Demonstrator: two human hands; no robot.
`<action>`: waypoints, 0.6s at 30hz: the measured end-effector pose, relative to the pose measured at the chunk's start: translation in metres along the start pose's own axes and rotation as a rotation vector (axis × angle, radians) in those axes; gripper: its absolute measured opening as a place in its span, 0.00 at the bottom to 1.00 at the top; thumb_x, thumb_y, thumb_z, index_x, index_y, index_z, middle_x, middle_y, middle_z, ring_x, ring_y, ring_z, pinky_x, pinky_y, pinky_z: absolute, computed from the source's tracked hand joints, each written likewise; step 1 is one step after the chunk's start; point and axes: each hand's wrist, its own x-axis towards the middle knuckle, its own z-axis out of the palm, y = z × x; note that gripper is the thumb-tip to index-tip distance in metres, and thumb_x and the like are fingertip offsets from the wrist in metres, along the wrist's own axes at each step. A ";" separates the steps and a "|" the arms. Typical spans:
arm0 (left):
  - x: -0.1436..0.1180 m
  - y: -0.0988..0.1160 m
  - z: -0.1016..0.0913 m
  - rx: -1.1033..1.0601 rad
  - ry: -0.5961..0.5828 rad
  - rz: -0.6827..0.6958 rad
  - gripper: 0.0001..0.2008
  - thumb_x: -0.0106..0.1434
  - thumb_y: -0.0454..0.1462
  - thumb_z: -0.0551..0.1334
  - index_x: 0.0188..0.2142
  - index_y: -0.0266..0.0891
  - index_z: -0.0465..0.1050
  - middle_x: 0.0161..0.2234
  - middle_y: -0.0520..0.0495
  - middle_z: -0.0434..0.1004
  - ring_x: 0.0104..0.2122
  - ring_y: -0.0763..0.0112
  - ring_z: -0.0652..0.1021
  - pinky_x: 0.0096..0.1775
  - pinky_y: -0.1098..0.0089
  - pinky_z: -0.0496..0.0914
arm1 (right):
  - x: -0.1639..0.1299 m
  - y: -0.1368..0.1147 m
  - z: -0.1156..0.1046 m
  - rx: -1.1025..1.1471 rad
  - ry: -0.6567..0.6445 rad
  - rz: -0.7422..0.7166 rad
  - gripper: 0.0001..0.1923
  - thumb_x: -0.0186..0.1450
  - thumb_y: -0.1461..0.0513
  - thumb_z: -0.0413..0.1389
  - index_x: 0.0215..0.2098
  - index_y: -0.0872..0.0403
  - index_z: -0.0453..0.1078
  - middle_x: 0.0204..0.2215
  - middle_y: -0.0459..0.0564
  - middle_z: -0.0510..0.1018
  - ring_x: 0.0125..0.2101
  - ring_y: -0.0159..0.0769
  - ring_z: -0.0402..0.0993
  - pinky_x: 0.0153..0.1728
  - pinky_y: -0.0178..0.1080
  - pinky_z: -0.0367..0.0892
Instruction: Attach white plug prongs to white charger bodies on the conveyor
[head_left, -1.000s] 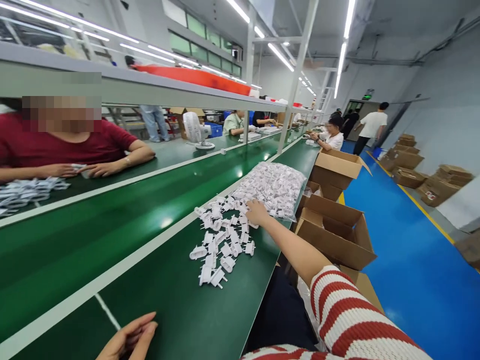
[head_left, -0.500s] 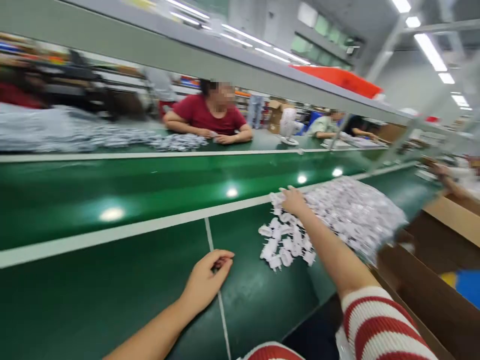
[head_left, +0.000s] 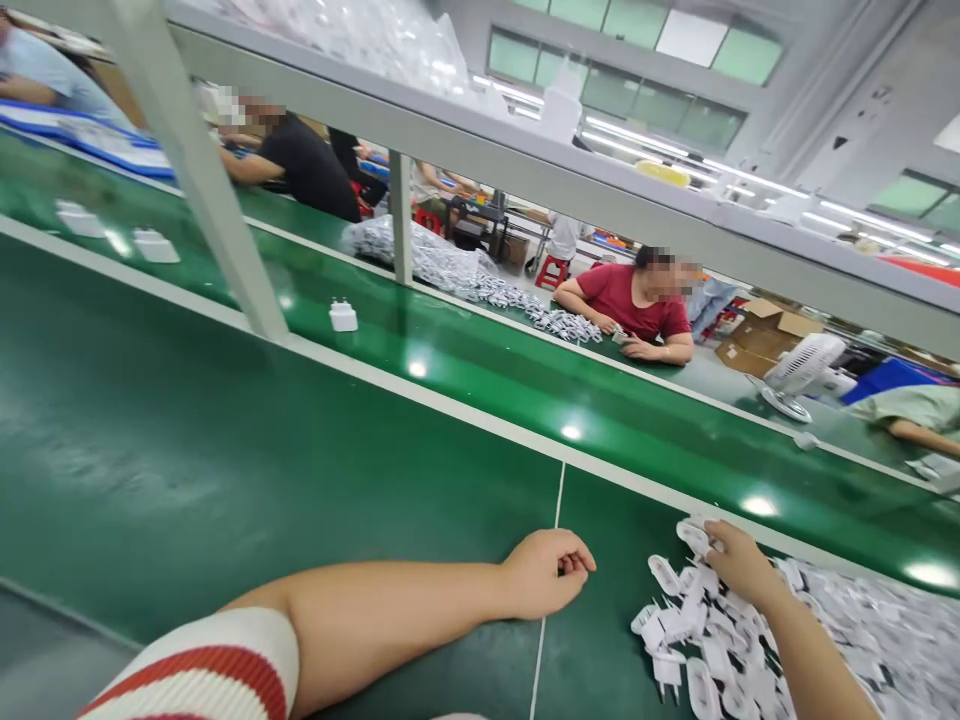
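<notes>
White plug adapters (head_left: 705, 690), some with two pins showing, lie in a loose pile on the green tabletop at the lower right. Over the pile's far edge, my right hand (head_left: 739, 562) has its fingers closed on one white plug adapter (head_left: 691, 537). My left hand (head_left: 546, 575) rests on the tabletop left of the pile, beside a thin white line. Its fingers are loosely curled towards the thumb, and nothing shows between them. More adapters in clear plastic (head_left: 900, 620) lie right of my right forearm.
A green conveyor belt (head_left: 480, 385) runs beyond the pale edge strip, carrying a few white adapters (head_left: 343, 315). A slanted metal post (head_left: 202, 170) supports an overhead shelf (head_left: 525, 140). Across the belt a person in a red shirt (head_left: 626, 300) handles small white parts near a fan (head_left: 806, 365).
The view has swung left, so the pile now sits lower right and more of the belt shows. My right hand has closed on an adapter; my left stays curled on the tabletop.
</notes>
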 end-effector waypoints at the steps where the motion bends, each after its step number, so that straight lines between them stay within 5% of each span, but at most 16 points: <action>1: 0.001 0.000 0.000 0.004 0.000 -0.003 0.09 0.58 0.30 0.63 0.37 0.37 0.81 0.35 0.45 0.79 0.32 0.70 0.76 0.37 0.70 0.73 | -0.002 0.002 0.002 0.006 -0.010 -0.011 0.17 0.47 0.60 0.57 0.34 0.44 0.81 0.40 0.57 0.86 0.50 0.59 0.81 0.54 0.53 0.74; 7: 0.003 0.001 -0.002 0.010 0.014 0.001 0.08 0.57 0.31 0.63 0.36 0.37 0.81 0.35 0.45 0.79 0.32 0.69 0.76 0.38 0.69 0.72 | -0.026 0.003 0.003 0.135 -0.124 -0.014 0.21 0.44 0.61 0.53 0.34 0.48 0.80 0.50 0.59 0.83 0.57 0.58 0.77 0.57 0.53 0.73; 13: -0.004 -0.001 -0.002 0.006 -0.021 -0.002 0.09 0.59 0.36 0.63 0.38 0.37 0.79 0.35 0.44 0.80 0.34 0.66 0.76 0.41 0.65 0.72 | -0.059 -0.021 -0.013 0.280 -0.097 0.007 0.23 0.48 0.66 0.50 0.39 0.53 0.79 0.49 0.58 0.83 0.62 0.52 0.72 0.68 0.55 0.57; 18: -0.009 0.004 -0.007 0.020 -0.051 -0.036 0.14 0.64 0.45 0.63 0.41 0.37 0.79 0.36 0.43 0.79 0.36 0.64 0.76 0.42 0.63 0.71 | -0.087 -0.061 -0.014 0.437 0.005 -0.034 0.21 0.61 0.63 0.52 0.50 0.50 0.78 0.51 0.55 0.82 0.55 0.45 0.76 0.61 0.49 0.67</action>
